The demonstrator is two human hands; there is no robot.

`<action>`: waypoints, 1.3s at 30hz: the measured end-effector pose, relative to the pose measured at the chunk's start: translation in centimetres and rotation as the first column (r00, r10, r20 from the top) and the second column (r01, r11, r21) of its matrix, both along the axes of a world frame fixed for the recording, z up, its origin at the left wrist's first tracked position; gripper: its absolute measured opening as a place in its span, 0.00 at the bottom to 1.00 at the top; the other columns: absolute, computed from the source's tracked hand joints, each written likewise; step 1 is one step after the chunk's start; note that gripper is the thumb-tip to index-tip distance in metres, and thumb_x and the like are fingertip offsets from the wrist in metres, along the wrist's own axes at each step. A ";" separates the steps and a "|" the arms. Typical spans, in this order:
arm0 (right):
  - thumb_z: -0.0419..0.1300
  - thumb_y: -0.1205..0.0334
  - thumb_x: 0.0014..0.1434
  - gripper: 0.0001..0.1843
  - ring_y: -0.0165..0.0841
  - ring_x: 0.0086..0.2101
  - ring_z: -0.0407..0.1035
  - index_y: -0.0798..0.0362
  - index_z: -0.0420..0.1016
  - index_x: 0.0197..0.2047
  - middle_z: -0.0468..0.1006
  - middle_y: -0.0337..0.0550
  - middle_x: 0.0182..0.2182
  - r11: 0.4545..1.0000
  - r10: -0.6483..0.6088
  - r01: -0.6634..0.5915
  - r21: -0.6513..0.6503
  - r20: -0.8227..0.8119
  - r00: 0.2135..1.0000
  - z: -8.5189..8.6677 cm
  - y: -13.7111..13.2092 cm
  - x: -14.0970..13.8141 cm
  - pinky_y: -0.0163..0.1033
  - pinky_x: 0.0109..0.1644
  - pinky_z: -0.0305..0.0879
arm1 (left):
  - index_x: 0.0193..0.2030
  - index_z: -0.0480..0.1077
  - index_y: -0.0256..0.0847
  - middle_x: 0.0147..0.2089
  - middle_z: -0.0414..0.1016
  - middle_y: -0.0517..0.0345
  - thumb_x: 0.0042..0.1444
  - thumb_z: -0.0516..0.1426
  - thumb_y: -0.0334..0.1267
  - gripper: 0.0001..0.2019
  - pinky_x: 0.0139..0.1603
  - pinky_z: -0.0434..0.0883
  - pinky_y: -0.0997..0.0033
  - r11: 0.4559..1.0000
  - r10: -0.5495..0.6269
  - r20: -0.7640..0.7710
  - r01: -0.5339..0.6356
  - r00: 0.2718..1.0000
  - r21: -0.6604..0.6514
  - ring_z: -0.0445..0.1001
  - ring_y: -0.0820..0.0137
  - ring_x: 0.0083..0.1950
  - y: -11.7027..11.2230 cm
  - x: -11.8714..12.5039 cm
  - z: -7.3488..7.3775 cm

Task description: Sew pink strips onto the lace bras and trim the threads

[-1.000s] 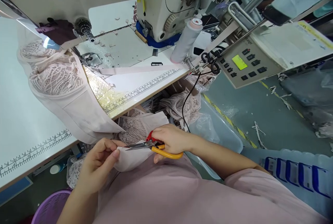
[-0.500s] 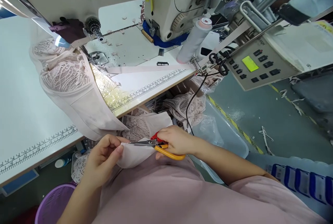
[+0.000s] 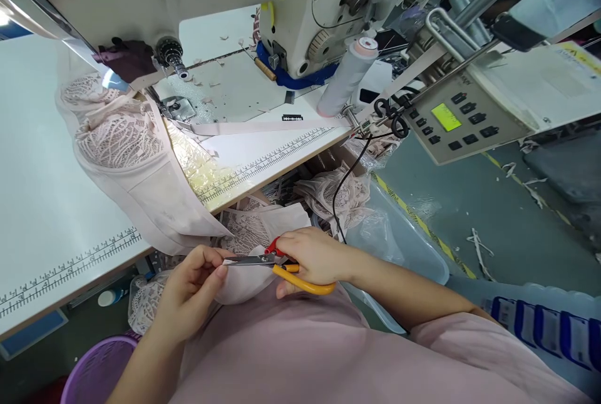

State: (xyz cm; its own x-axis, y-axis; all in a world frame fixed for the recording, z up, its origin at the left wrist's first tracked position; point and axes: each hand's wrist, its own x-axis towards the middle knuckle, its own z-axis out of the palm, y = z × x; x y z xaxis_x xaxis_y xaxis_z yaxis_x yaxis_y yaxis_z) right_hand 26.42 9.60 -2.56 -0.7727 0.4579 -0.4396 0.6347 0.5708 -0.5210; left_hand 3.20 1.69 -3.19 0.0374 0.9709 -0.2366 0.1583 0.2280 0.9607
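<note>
Pinching the edge of a pale pink cloth (image 3: 244, 282) between thumb and fingertips, the left hand (image 3: 190, 294) is closed on it just above the lap, near the bottom middle of the view. The right hand (image 3: 312, 257) is clamped round the yellow and red handles of small scissors (image 3: 263, 260), whose blades point left and lie along the top edge of the cloth, their tips almost touching the left thumb. The two hands are close together, joined by the cloth and the blades.

The step in hand looks like trimming along that edge. A clean snip here calls for the cloth to be held taut and the left fingertips to stay clear of the blade tips.

Just beyond the hands, a lace garment (image 3: 126, 153) hangs over the near edge of the white table (image 3: 47, 203), which has a ruler printed along it. Farther off stands the sewing machine (image 3: 300, 9), with a pink thread cone (image 3: 347, 75) and a control panel (image 3: 457, 122) to its right. A purple basket (image 3: 94, 372) sits at the near left.
</note>
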 end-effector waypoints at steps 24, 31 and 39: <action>0.61 0.28 0.47 0.33 0.35 0.29 0.65 0.53 0.65 0.31 0.73 0.44 0.30 0.987 0.097 -0.092 0.130 -0.028 0.995 0.3 1.0 -1.7 0.35 0.30 0.50 | 0.28 0.65 0.40 0.36 0.75 0.53 0.55 0.59 0.52 0.17 0.28 0.66 0.78 0.979 0.162 0.053 -0.167 0.985 0.117 0.68 0.74 0.31 -1.0 -0.1 0.8; 0.54 0.25 0.49 0.35 0.28 0.22 0.52 0.51 0.54 0.22 0.60 0.36 0.20 0.969 -0.150 0.210 0.129 -0.370 0.917 0.2 2.0 -0.5 0.34 0.26 0.45 | 0.31 0.65 0.41 0.32 0.72 0.57 0.60 0.53 0.45 0.11 0.28 0.66 0.76 0.990 0.048 -0.091 -0.035 0.995 0.134 0.69 0.72 0.30 -1.3 -0.2 0.5; 0.58 0.41 0.57 0.27 0.25 0.22 0.49 0.51 0.53 0.22 0.56 0.32 0.20 0.991 -0.073 -0.018 -0.136 -0.632 0.771 1.9 -0.2 -4.6 0.31 0.24 0.48 | 0.30 0.67 0.41 0.29 0.72 0.60 0.60 0.49 0.37 0.10 0.29 0.64 0.75 0.971 -0.101 -0.225 0.146 0.969 0.190 0.69 0.73 0.30 -2.5 1.6 0.8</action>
State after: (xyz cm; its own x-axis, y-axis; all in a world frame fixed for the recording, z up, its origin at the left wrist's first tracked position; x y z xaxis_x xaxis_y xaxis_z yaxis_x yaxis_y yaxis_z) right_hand 21.82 9.40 -0.67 -0.8837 0.4590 0.0911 0.1479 0.4586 -0.8762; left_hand 4.83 -0.85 -2.43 0.1305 0.9902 -0.0503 0.3779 -0.0028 0.9258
